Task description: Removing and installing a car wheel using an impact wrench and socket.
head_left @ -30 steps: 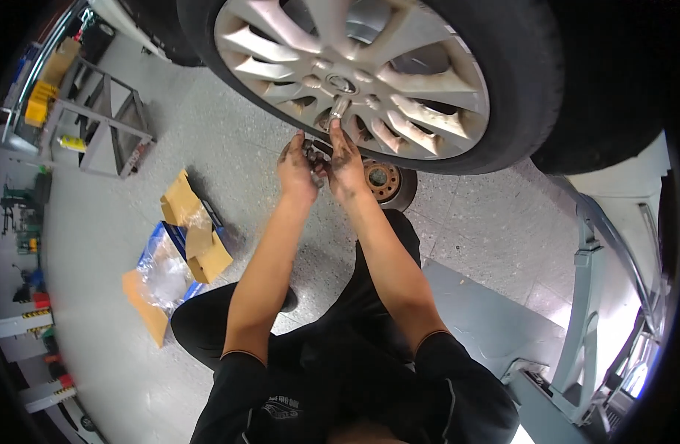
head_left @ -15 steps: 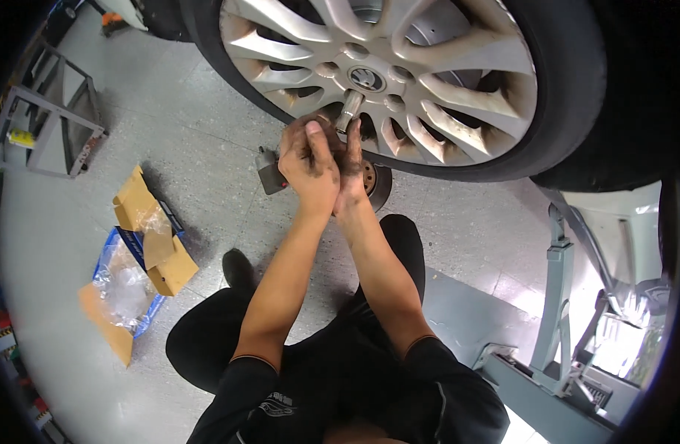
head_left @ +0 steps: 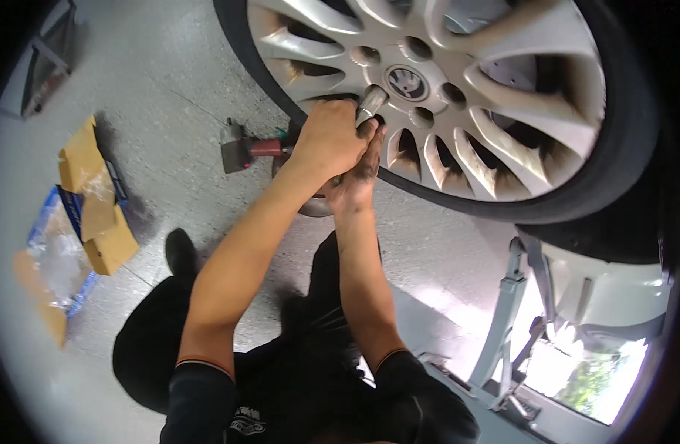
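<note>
Metal socket [head_left: 372, 103] at alloy wheel [head_left: 443, 70], beside hub cap [head_left: 407, 82], toward wheel's lower-left edge. Your left hand [head_left: 329, 138] curls over its near end; right hand [head_left: 357, 183] alongside, fingers nearly straight; cannot tell either's grip. Socket likely rigid, dense, slippery if greasy: grasp outer barrel.

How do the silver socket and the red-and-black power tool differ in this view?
The socket is a plain silver cylinder; the power tool is red and black with a blocky end. The socket is at the wheel, beside the left hand; the power tool lies on the floor.
</note>
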{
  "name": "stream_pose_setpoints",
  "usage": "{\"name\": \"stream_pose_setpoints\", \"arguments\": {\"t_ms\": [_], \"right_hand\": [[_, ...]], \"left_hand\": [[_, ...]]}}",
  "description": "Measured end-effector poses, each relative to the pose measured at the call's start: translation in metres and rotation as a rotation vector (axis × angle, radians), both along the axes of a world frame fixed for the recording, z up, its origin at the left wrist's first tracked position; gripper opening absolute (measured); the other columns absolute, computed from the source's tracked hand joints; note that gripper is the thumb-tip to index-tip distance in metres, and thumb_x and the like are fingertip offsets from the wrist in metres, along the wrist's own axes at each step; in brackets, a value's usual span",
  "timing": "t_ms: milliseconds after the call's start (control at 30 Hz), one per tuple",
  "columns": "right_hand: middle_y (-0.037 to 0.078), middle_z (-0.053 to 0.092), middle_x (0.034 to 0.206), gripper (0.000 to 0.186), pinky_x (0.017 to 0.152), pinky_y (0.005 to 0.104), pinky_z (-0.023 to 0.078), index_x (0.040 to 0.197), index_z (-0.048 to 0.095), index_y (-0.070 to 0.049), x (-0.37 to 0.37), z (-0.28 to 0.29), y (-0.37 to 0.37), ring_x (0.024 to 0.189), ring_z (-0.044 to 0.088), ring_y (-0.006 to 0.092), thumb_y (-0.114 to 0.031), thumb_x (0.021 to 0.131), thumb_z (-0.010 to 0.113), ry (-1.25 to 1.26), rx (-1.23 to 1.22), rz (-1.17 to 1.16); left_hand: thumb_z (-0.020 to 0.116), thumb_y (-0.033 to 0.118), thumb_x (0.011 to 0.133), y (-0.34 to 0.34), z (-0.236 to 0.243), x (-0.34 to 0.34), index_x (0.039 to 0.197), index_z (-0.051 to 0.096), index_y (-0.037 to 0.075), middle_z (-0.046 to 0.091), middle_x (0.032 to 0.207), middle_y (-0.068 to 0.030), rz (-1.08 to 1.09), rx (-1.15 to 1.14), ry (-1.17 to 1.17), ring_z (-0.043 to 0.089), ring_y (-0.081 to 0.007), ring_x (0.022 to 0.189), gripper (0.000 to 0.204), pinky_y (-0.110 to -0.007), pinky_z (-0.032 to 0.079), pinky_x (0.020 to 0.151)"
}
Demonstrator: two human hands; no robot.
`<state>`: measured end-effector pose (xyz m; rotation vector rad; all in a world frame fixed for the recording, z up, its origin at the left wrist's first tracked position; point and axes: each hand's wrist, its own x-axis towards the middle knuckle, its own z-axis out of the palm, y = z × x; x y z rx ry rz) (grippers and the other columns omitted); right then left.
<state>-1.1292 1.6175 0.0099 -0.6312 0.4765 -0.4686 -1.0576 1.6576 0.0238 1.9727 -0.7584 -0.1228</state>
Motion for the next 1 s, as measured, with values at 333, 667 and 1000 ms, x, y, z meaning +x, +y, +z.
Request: {"name": "stream_pose_setpoints", "arguments": {"t_ms": [333,667,1000], "right_hand": [[0.008,0.06,0.107,0.045,0.059,0.0267,0.046,0.118,0.049,-0.01,-0.03,-0.11,-0.002,0.088,0.059,0.0188,-0.047,0.093,0.048,0.13,0.108,0.364],[0.003,0.06,0.096,0.034,0.051,0.0218,0.043,0.107,0.052,-0.015,-0.018,-0.116,0.0,0.079,0.06,0.0159,-0.045,0.091,0.052,0.475,0.206,0.219],[0.005,0.057,0.095,0.034,0.053,0.0226,0.045,0.11,0.051,-0.013,-0.026,-0.105,-0.009,0.077,0.057,0.0154,-0.041,0.091,0.055,0.393,0.026,0.138]], "left_hand": [[0.06,0.04,0.089,-0.021,-0.013,-0.03,0.074,0.045,0.011,0.033,0.057,0.0046,-0.253,-1.388,1.65,0.034,-0.0071,0.046,0.036,-0.022,0.026,0.042],[0.053,0.037,0.092,-0.031,-0.01,-0.016,0.063,0.05,-0.001,0.045,0.047,-0.0063,0.158,-0.668,0.658,0.043,-0.0158,0.042,0.047,-0.034,0.036,0.044],[0.054,0.03,0.091,-0.024,-0.002,-0.011,0.073,0.054,-0.005,0.057,0.054,-0.0171,0.176,-0.466,0.309,0.061,-0.0301,0.051,0.039,-0.038,0.047,0.051]]}}
